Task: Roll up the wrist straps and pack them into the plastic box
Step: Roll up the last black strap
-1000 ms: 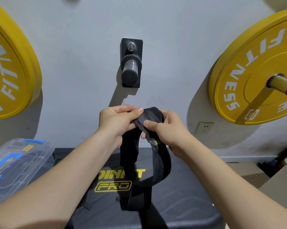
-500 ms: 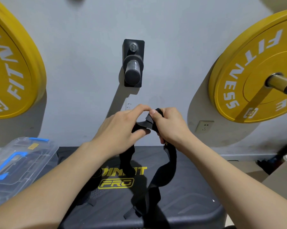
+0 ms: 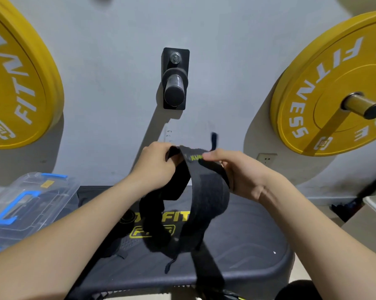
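Head view, the only one I have: my left hand (image 3: 158,167) and right hand (image 3: 236,172) both pinch the top edge of the black wrist strap (image 3: 206,198) at about 12 o'clock from the frame's middle, raised over the dark bench (image 3: 247,256). Each hand is clenched on the fabric, thumbs and fingertips closed over it, and a short loop tab (image 3: 213,140) sticks up beside my right fingers. From the grip the strap sags in a wide fold, its tail trailing toward 6 o'clock onto the bench. I judge it light, soft and floppy, with enough grip in the weave not to slip; it should roll best started tight from one end, holding the edges square. At 9 o'clock sits the clear plastic box (image 3: 59,191), its blue-clipped lid (image 3: 20,204) seemingly on.
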A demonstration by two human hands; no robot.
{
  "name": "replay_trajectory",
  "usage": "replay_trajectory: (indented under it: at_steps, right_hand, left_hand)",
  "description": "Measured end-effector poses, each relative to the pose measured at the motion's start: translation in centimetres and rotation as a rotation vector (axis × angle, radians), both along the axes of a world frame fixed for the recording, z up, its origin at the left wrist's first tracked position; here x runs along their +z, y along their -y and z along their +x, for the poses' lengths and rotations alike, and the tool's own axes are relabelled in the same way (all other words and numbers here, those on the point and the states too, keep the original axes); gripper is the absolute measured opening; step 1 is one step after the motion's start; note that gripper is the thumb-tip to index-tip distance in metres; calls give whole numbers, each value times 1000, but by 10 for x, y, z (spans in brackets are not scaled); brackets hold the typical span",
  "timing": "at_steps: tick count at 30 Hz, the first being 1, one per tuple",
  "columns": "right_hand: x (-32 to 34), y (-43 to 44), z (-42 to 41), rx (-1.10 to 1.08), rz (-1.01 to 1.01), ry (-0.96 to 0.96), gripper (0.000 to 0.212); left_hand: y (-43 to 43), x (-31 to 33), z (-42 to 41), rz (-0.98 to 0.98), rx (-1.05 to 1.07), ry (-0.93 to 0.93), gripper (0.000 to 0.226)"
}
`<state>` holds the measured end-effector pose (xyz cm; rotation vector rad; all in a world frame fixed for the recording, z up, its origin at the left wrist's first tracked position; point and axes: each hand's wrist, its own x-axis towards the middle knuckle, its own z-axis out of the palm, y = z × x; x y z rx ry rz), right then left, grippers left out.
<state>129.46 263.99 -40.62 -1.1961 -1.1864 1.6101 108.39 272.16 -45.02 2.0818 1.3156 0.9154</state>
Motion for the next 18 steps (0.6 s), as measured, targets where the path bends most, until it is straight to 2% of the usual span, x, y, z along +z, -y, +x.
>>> replay_trajectory:
  at_steps: [2, 4, 7, 10, 12, 14, 16, 18]
  right_hand:
    - [2, 4, 2, -27, 72, -36, 20]
    - [4, 5, 3, -100, 152, -63, 33]
    - [10, 8, 5, -139, 236, -110, 42]
    - [13, 12, 11, -179, 319, -187, 39]
    - [14, 13, 15, -219, 389, -153, 24]
    - [15, 13, 15, -211, 423, -96, 25]
    - [12, 10, 9, -283, 417, 27, 26]
    - [8, 4, 1, -443, 389, 229, 21]
  left_hand:
    - [-8, -11, 0, -199, 88, -19, 27]
    - [-12, -21, 0, -352, 138, -35, 34]
    - [-14, -34, 2, -484, 127, -132, 27]
    - [-12, -42, 3, -517, 129, -233, 26]
    - [-9, -44, 1, -556, 123, -298, 27]
    - [-7, -45, 1, -582, 82, -354, 30]
    - [-3, -41, 3, -556, 58, -396, 31]
    - [2, -32, 8, -396, 69, -367, 23]
